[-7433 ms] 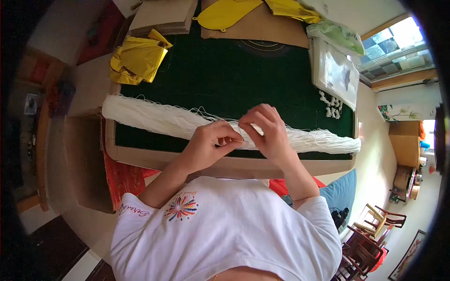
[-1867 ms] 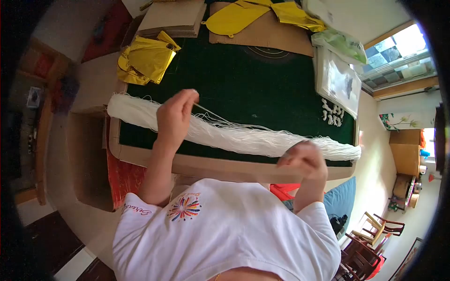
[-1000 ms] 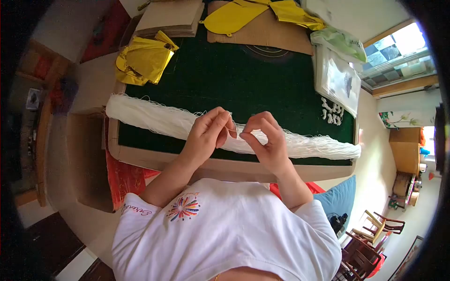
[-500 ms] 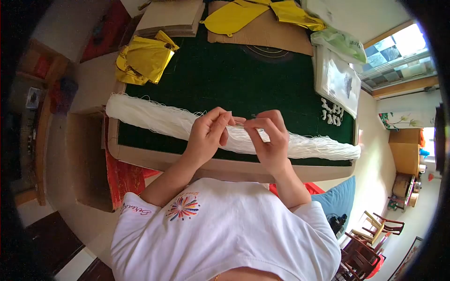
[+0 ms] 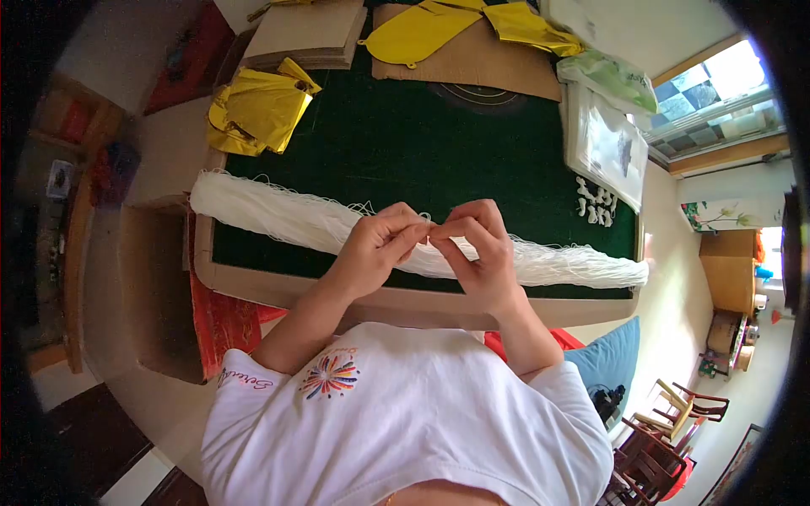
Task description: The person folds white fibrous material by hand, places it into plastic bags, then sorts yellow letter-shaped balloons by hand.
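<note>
A long hank of white string (image 5: 278, 211) stretches across the green-topped table, with loose strands along its upper edge. Over its middle, my left hand (image 5: 384, 244) is closed in a pinch, thumb against forefinger. Just beside it my right hand (image 5: 479, 249) pinches too, and the fingertips of both hands meet. A thin white strand shows at the fingertips; the fingers cover most of what they hold.
Crumpled gold foil bags (image 5: 261, 108) and stacked brown cardboard (image 5: 304, 32) are at the far left. Yellow foil pieces (image 5: 426, 34) lie on a cardboard sheet (image 5: 527, 76). Clear plastic bags (image 5: 603, 139) and small white string bundles (image 5: 597, 202) sit at the right.
My hands have come together: the gap between their fingertips has closed. My right hand's fingers have moved slightly left. The hank lies where it was.
</note>
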`<action>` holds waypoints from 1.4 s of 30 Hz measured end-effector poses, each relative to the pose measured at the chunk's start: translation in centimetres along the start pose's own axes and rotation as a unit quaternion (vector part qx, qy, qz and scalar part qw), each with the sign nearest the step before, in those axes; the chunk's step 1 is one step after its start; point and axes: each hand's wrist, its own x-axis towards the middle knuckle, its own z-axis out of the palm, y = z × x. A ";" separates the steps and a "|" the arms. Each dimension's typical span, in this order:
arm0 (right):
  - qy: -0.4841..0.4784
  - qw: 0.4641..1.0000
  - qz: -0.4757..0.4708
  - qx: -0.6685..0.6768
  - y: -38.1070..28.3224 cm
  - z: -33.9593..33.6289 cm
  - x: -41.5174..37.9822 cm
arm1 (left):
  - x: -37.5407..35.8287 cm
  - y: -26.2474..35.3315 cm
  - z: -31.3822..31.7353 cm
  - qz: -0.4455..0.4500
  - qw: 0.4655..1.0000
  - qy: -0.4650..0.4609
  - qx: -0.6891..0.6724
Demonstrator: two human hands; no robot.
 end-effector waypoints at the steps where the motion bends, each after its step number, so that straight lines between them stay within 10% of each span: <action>1: -0.001 1.000 -0.001 0.000 0.1 -0.1 0.0 | 0.0 0.1 -0.1 0.000 1.000 0.001 0.000; 13: 0.003 0.999 -0.047 -0.018 0.3 0.2 0.1 | 0.0 -0.7 0.7 0.089 0.993 0.048 0.055; 16: -0.028 0.994 -0.089 -0.052 0.1 -0.1 0.4 | 0.2 -0.6 0.2 -0.098 0.949 0.078 -0.289; 19: -0.017 0.997 -0.075 -0.031 0.3 0.0 0.2 | -0.3 0.0 0.0 -0.131 0.986 0.009 -0.105; 28: -0.054 0.975 0.061 0.209 1.1 0.6 -0.2 | -0.8 0.8 -0.2 -0.071 0.995 -0.058 -0.030; 30: -0.014 0.883 0.244 0.400 0.8 1.6 -0.7 | -0.7 1.6 -0.2 -0.114 0.988 -0.075 -0.078; 33: -0.270 0.937 0.155 0.158 0.1 1.5 -2.3 | -0.1 1.8 0.0 0.029 0.992 0.120 0.010; 38: -0.088 0.990 0.080 0.074 -1.0 -0.6 -1.4 | -0.7 -1.6 -0.4 0.161 0.974 0.054 0.150; 40: -0.085 0.987 0.109 0.081 -0.3 -0.5 -0.4 | -1.7 1.1 0.0 -0.091 0.990 -0.106 -0.034; 42: -0.078 0.985 0.111 0.103 0.7 0.5 -0.3 | -1.7 1.3 -0.2 -0.093 0.984 -0.114 -0.098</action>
